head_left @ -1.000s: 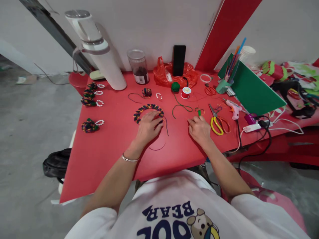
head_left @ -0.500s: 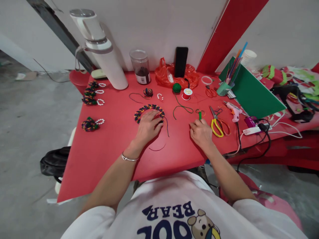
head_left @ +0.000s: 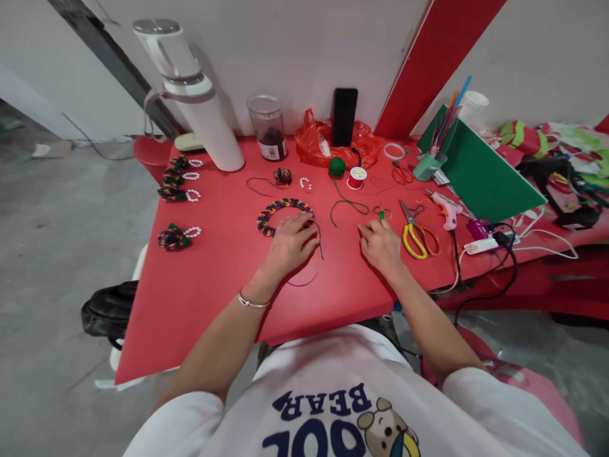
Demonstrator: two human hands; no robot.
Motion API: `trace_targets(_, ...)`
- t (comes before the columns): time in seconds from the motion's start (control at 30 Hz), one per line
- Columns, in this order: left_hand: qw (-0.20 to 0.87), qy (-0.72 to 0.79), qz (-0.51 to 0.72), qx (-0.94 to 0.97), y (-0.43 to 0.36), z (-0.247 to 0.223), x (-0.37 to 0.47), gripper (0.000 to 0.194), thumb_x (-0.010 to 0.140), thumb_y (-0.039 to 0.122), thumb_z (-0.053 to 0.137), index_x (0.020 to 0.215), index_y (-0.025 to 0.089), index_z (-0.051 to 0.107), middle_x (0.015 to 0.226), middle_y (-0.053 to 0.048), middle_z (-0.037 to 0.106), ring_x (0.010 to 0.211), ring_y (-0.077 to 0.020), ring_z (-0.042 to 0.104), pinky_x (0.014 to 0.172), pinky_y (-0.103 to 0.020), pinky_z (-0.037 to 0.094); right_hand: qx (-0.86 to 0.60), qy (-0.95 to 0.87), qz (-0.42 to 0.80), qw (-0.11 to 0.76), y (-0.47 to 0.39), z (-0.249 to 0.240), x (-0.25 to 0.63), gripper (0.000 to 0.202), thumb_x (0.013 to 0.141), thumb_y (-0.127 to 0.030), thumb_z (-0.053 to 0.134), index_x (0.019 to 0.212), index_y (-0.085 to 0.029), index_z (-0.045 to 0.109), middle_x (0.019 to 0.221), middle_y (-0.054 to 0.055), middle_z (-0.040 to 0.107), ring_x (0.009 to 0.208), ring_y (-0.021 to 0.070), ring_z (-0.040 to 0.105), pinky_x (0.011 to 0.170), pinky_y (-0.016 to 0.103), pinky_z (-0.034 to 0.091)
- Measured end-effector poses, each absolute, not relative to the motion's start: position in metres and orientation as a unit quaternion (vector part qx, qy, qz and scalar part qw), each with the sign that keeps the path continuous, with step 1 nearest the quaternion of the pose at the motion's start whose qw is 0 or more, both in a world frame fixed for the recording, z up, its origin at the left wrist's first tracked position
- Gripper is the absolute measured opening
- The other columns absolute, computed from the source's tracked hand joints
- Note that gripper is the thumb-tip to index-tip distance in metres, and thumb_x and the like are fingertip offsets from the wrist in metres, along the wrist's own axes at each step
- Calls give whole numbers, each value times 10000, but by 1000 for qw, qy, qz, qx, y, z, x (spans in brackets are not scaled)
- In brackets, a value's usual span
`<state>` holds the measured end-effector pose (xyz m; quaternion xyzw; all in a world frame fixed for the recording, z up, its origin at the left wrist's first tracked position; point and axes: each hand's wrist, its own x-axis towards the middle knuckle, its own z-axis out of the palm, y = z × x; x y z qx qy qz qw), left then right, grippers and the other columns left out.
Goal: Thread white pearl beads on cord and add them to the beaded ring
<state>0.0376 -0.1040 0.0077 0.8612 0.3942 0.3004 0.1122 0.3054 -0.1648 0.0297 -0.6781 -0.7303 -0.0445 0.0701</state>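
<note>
A ring of braided multicoloured yarn lies on the red table. My left hand covers its lower right part, fingers closed at the right end where a loose yarn tail comes out. A thin cut of yarn lies just below this hand. To the right, my right hand rests on the table with its fingers curled together; what they hold, if anything, is hidden. A small green strip shows just beyond its knuckles. Yellow-handled scissors lie right of it.
Yarn bundles with white bead loops line the left side. A green yarn ball, red thread spool, plastic jar and phone are farther back. A pink glue gun and power strip sit right.
My left hand has shifted slightly right along the yarn ring, and its fingers now cover the ring's right end. My right hand has moved a little forward and left, hiding more of the green strip.
</note>
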Motion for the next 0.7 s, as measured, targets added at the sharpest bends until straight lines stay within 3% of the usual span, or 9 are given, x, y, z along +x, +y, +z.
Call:
trace_targets(0.1, 114, 378, 292, 871, -113, 13, 44, 306, 999, 412, 571, 1149, 221, 756, 1454, -145, 616, 1382, -325, 531, 1157, -570, 404, -640, -759, -5, 123, -155, 24, 303, 432, 1026, -248, 394, 1287, -198, 735, 1236, 139, 694, 1200, 298, 563, 969, 441, 503)
trace_targets(0.23, 124, 366, 276, 880, -121, 17, 49, 307, 999, 422, 584, 1161, 224, 754, 1434, -141, 632, 1389, -328, 525, 1166, -588, 387, -563, -816, 61, 117, -157, 23, 298, 572, 1051, -384, 379, 1540, -114, 500, 1594, 160, 481, 1494, 301, 409, 1224, 508, 357)
trace_targets(0.3, 123, 370, 276, 878, -121, 17, 48, 309, 1002, 423, 580, 1154, 218, 754, 1427, -143, 637, 1384, -329, 532, 1159, -581, 396, -552, -828, 83, 61, -181, 34, 303, 627, 1053, -452, 391, 1537, -65, 488, 1594, 200, 472, 1502, 317, 412, 1238, 512, 343)
trace_targets(0.37, 119, 380, 281, 873, -119, 18, 45, 309, 1010, 418, 567, 1135, 209, 756, 1428, -146, 637, 1372, -327, 545, 1152, -569, 409, -551, -828, 105, 3, -219, 54, 318, 621, 1041, -495, 437, 1463, -61, 573, 1550, 228, 517, 1457, 341, 478, 1184, 503, 414)
trace_targets(0.47, 115, 391, 288, 867, -116, 19, 45, 297, 1010, 414, 567, 1099, 207, 761, 1415, -144, 648, 1358, -324, 559, 1148, -562, 415, -554, -814, 156, -81, -272, 90, 346, 421, 1038, -497, 472, 1172, -224, 764, 1285, 151, 732, 1204, 318, 685, 967, 441, 558)
trace_targets(0.53, 116, 390, 285, 868, -116, 20, 48, 285, 1007, 409, 572, 1083, 214, 764, 1406, -141, 654, 1364, -324, 556, 1156, -569, 400, -540, -814, 194, -93, -277, 104, 354, 341, 1040, -468, 482, 1098, -312, 780, 1125, 79, 791, 1103, 284, 726, 908, 401, 571)
trace_targets(0.6, 118, 379, 274, 876, -119, 21, 53, 272, 1005, 401, 574, 1093, 227, 764, 1399, -134, 660, 1378, -323, 547, 1177, -580, 370, -557, -814, 164, -29, -253, 103, 348, 375, 1060, -426, 440, 1256, -297, 732, 1237, 90, 763, 1192, 277, 694, 1013, 428, 538)
trace_targets(0.7, 106, 357, 249, 894, -125, 24, 59, 285, 1008, 395, 568, 1164, 239, 748, 1438, -129, 639, 1437, -325, 498, 1227, -598, 290, -561, -819, 109, 56, -192, 79, 323, 523, 1046, -370, 463, 1522, -163, 529, 1547, 179, 537, 1443, 306, 513, 1186, 507, 424)
